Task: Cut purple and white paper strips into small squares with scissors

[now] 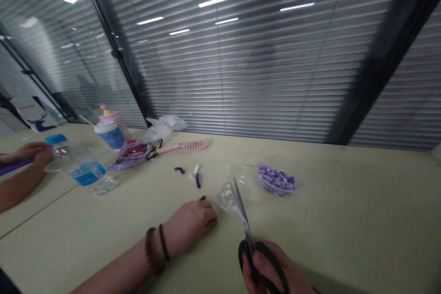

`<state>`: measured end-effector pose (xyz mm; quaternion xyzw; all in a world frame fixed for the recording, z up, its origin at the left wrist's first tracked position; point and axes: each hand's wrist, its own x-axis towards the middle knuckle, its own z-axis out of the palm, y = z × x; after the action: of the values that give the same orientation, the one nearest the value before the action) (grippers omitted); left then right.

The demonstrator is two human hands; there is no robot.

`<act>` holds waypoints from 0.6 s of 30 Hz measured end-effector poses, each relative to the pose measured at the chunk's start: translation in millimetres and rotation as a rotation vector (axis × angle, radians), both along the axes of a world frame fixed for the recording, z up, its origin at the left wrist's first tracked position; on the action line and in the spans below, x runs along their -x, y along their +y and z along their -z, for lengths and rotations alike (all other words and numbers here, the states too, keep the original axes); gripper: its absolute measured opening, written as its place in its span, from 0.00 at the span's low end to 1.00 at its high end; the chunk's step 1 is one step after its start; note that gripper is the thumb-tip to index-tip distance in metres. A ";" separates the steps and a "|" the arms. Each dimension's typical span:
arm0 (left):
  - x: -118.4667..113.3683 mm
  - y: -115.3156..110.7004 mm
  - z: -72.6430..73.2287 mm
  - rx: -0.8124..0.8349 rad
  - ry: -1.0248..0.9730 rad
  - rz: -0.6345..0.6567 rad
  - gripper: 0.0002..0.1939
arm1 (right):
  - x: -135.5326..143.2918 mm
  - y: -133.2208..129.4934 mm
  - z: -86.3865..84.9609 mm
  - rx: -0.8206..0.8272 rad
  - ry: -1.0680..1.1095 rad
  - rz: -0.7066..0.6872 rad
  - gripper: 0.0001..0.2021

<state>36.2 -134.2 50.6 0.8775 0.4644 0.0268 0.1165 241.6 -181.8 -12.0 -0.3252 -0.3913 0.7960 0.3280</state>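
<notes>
Gripping black-handled steel scissors (pixel 245 225) in my right hand (pixel 272 271), blades closed, pointing at a clear plastic bag (pixel 237 188); my left hand (pixel 191 225) rests curled on the pale tabletop (pixel 344 220), pinching a small purple piece (pixel 202 198).

Dim, flat light falls from overhead; ceiling strip lights (pixel 216 0) show as bright white streaks mirrored in the glass wall (pixel 262 55). The counter (pixel 344 202) carries only faint shadows. The whole view is soft and slightly blurred, with straight lines bowing outward toward the edges.
</notes>
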 end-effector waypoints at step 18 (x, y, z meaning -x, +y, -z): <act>-2.8 7.5 10.6 -0.099 0.113 0.012 0.08 | 8.9 4.9 -3.7 -0.297 0.060 -0.054 0.28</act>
<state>39.0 -126.7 40.0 0.8851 0.4631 -0.0001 0.0466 232.7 -176.9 -8.3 -0.2385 -0.5036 0.7471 0.3625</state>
